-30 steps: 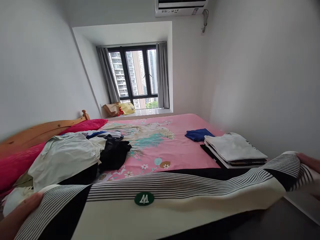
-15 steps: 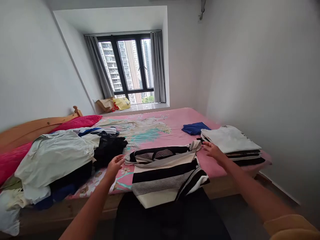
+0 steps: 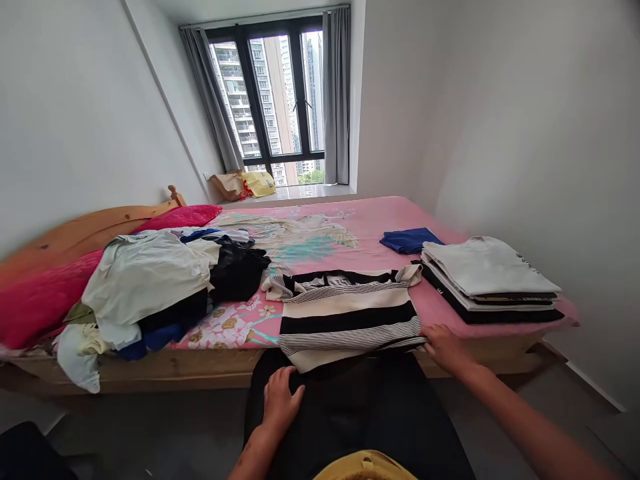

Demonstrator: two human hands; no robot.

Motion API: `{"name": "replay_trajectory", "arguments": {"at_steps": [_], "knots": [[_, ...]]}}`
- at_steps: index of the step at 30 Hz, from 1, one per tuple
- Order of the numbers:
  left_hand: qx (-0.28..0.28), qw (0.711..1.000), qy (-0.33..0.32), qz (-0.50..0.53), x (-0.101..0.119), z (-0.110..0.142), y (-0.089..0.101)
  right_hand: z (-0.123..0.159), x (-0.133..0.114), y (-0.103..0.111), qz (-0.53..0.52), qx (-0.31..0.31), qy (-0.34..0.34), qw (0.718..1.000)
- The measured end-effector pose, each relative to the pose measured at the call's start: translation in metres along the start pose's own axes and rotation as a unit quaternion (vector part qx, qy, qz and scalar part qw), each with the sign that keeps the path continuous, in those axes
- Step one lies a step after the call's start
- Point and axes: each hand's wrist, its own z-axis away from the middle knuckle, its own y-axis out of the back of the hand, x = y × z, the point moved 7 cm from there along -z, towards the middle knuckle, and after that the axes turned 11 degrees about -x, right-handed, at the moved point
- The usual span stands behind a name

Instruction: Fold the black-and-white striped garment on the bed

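A black, cream and finely striped shirt (image 3: 350, 320) lies at the near edge of the bed, its sleeves folded in along the far side and its hem hanging toward my lap. My right hand (image 3: 447, 350) has its fingertips closed on the shirt's right side near the hem. Just below the shirt's lower left corner is my left hand (image 3: 281, 398), over my dark-clad leg, thumb apart from the fingers and nothing seen in it.
A stack of folded clothes (image 3: 493, 273) sits on the right of the bed, with a folded blue garment (image 3: 410, 240) behind it. At left, a heap of loose clothes (image 3: 155, 280) lies by red pillows (image 3: 55, 293). Bags (image 3: 257, 183) rest on the windowsill.
Both hands have come back from the shirt's far side to its near end. The sleeves now lie folded in, and the lower right part is flatter. The view has tilted down.
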Motion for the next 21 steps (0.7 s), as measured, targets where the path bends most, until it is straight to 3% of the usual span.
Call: {"name": "replay_trajectory", "arguments": {"at_steps": [3, 7, 9, 11, 14, 17, 21], "knots": [[-0.022, 0.998, -0.044, -0.026, 0.034, 0.001, -0.01, 0.015, -0.007, 0.018, -0.147, 0.062, -0.016, 0.987], [-0.015, 0.99, -0.143, -0.018, 0.096, 0.001, -0.033, 0.041, -0.032, 0.047, -0.344, 0.141, -0.051, 0.927], [0.012, 0.99, -0.143, -0.012, 0.115, -0.004, -0.039, 0.055, -0.044, 0.063, -0.397, 0.195, -0.07, 0.894], [0.037, 0.991, -0.126, -0.01, 0.12, -0.012, -0.037, 0.07, -0.049, 0.074, -0.432, 0.247, -0.095, 0.862], [0.077, 0.993, -0.084, -0.009, 0.099, -0.022, -0.018, 0.095, -0.043, 0.084, -0.454, 0.317, -0.159, 0.817], [0.141, 0.99, -0.016, -0.009, 0.046, -0.02, 0.017, 0.121, -0.03, 0.091, -0.457, 0.372, -0.217, 0.778], [0.184, 0.981, 0.047, 0.031, -0.026, 0.001, 0.054, 0.139, -0.017, 0.085, -0.435, 0.378, -0.251, 0.778]]}}
